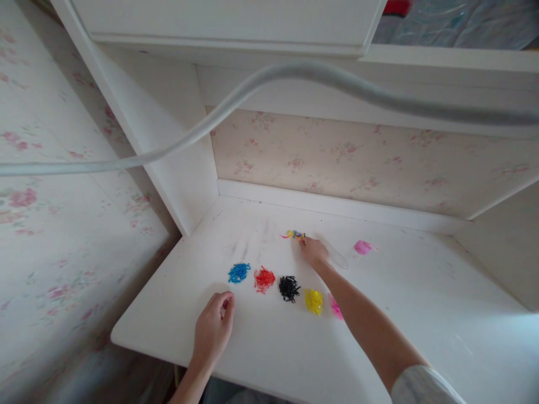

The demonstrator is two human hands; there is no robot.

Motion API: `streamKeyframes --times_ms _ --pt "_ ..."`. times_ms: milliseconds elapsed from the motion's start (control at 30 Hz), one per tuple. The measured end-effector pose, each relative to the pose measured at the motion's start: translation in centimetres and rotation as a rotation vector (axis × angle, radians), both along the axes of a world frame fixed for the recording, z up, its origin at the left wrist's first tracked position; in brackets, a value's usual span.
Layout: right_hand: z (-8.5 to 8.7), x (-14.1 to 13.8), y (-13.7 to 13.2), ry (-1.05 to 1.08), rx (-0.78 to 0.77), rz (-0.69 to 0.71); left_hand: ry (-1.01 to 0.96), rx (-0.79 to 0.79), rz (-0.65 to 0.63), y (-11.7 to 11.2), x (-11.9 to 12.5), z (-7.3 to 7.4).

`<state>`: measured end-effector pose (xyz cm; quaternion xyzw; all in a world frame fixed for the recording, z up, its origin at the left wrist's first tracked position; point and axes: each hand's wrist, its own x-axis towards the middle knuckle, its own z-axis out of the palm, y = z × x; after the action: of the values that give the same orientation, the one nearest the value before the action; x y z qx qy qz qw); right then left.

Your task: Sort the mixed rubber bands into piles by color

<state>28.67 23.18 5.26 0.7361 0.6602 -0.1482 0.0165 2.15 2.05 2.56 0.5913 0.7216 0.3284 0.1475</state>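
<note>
My right hand reaches over the white desk, its fingers drawn together at the right edge of a small mixed-colour heap of rubber bands. Whether a band is between the fingertips is too small to tell. My left hand rests on the desk near the front, loosely curled, with nothing visible in it. Beyond it, a slanting row holds blue rubber bands, red rubber bands, black rubber bands, yellow rubber bands and pink rubber bands. My right forearm partly hides the pink heap.
A clear plastic bag lies right of my right hand. Farther right is a pink bundle in clear wrapping. A thick white cable crosses the upper view, close to the camera. The desk has a side panel at left.
</note>
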Motion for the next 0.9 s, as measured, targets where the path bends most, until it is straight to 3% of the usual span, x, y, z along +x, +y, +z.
streamKeyframes --times_ms 233,433,667,800,900 --pt "0.3 1.0 -1.3 0.004 0.030 -0.004 0.008 -0.010 0.001 0.0 0.1 0.2" --pt "1.7 2.4 -3.5 0.080 0.131 0.025 0.025 0.001 0.010 0.0 0.3 0.2" --pt "3.2 4.4 -11.6 0.173 0.252 0.075 0.072 0.011 -0.022 -0.3 0.3 -0.2" --pt "2.4 5.3 -16.4 0.143 0.291 0.135 0.105 -0.001 -0.045 -0.3 0.4 -0.3" --pt "1.3 5.6 -18.2 0.049 0.309 0.165 0.128 -0.020 -0.047 -0.3 0.5 -0.3"
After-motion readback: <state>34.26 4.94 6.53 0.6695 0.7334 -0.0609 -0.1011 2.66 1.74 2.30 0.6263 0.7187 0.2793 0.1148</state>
